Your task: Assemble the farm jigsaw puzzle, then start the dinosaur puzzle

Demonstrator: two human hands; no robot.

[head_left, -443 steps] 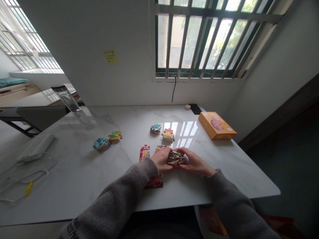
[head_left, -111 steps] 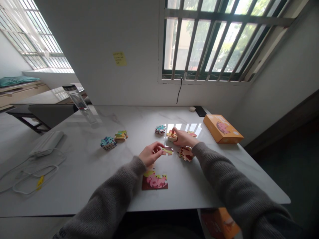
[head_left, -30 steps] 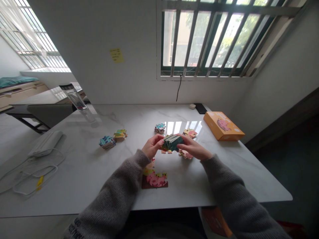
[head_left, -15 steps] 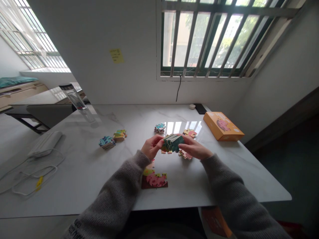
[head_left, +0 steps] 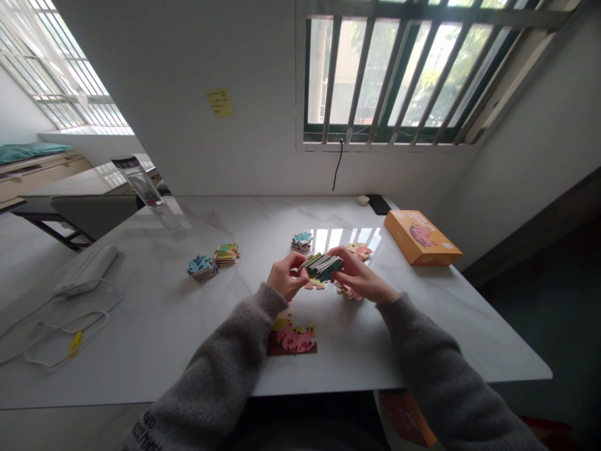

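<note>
Above the table, a stack of jigsaw puzzle pieces (head_left: 322, 267) with green faces is held tilted between both hands. My left hand (head_left: 287, 276) pinches its left end; my right hand (head_left: 359, 274) grips the right end with the thumb below. Joined pieces showing a pink spotted pig (head_left: 295, 339) lie on the table near my left sleeve, partly covered by it. Just below the stack lies a yellowish piece (head_left: 315, 284). Beside my right hand are a pile of pinkish pieces (head_left: 348, 292) and, behind it, a pile of yellow-and-pink pieces (head_left: 360, 251).
Further piles stand on the white table (head_left: 188, 351): a teal pile (head_left: 301, 241), a blue pile (head_left: 201, 267) and a green-yellow pile (head_left: 227, 254). An orange box (head_left: 421, 238) sits at the right, near a black phone (head_left: 379, 204). At left are a bottle (head_left: 145, 191) and white cables (head_left: 66, 329).
The held stack has been tilted, so its layered edges show more and its green face less. My right fingers have moved over its top; the piles have stayed put.
</note>
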